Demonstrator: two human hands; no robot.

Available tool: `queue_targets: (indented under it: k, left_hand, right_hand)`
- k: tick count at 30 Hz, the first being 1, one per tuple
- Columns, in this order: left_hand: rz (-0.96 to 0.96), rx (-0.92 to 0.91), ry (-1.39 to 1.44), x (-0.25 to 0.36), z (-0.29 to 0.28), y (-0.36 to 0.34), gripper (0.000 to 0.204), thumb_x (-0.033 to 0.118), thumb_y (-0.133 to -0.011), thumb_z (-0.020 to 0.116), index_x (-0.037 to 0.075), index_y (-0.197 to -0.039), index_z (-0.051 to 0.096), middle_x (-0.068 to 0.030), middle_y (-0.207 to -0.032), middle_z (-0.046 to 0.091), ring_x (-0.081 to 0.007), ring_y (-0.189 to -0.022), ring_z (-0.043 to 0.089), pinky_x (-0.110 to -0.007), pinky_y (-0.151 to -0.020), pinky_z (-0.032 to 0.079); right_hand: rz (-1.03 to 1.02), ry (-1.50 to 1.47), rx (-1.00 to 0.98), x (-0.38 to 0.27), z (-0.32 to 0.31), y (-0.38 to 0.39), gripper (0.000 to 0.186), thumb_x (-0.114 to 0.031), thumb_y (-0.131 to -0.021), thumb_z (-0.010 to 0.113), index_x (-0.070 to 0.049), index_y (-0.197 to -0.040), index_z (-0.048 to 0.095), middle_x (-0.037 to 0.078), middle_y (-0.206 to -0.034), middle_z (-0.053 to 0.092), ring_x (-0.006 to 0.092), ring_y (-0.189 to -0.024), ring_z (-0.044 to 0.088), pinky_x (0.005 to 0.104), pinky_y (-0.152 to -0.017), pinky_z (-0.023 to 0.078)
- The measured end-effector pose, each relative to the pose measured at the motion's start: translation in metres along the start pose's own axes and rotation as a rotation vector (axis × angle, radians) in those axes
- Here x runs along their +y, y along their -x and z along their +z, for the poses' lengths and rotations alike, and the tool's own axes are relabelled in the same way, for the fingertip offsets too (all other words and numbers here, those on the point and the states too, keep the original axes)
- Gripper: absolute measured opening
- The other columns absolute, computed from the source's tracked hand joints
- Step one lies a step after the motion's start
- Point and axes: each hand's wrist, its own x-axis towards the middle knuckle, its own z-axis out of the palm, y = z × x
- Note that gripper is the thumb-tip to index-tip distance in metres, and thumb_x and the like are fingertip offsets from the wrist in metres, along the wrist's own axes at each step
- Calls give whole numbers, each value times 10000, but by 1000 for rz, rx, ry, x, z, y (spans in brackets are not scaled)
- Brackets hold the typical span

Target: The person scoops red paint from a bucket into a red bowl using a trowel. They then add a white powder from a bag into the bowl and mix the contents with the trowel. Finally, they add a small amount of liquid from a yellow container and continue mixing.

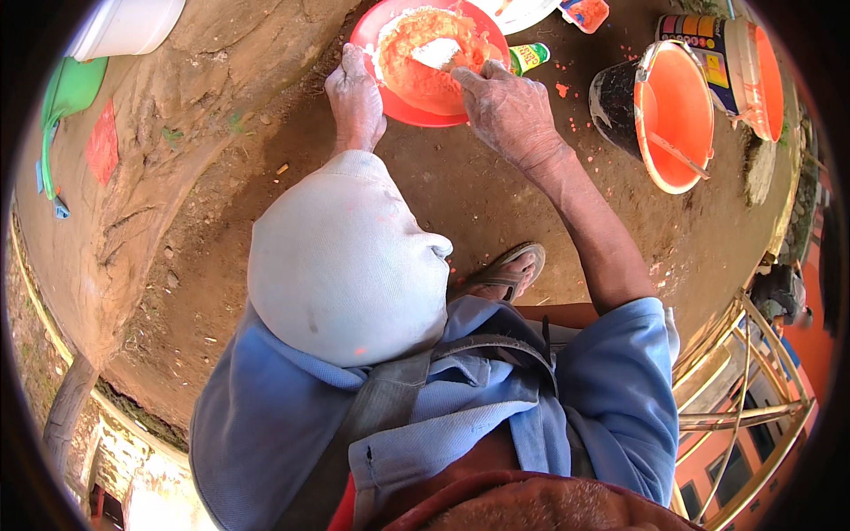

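A red plastic basin [398, 108] at the top middle holds thick orange paste [430, 81] with a whitish part in its centre. My left hand [356, 102] is closed on the basin's left rim, fingers mostly hidden. From the right, my right hand [509, 106] reaches over the rim, its fingers closed around a tool with a pale flat blade [436, 54] that lies in the paste. The tool's handle is hidden in my fingers, so its exact kind is unclear. Beside the basin's right edge is a green-and-yellow packet [529, 58].
To the right, an orange-coated black bucket [611, 102] has a stick across its mouth; a printed paint bucket [713, 62] lies behind it. A white bucket [128, 26] and green plastic item [71, 93] are far left. Bamboo poles [753, 416] stand lower right.
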Motion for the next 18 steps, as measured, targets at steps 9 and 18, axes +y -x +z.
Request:
queue_targets:
  k: [9,18]
  left_hand:
    - [-10,-25,36,2,1,-12,421,294,-1070,372,-70,-1184,550,-150,-1155,651,-229,-1010,661,-373,-889,550]
    - [-33,-2,104,2,5,-14,414,313,-1063,397,-47,-1035,599,-88,-979,654,-159,-871,615,-331,-793,513]
  right_hand:
    - [-49,4,14,16,-12,-1,291,-131,-878,618,-143,-1167,649,93,-836,636,287,-652,666,412,-552,546]
    - [-63,-10,-31,19,-29,4,219,-143,-875,630,-128,-1086,687,109,-926,665,306,-711,683,407,-591,557]
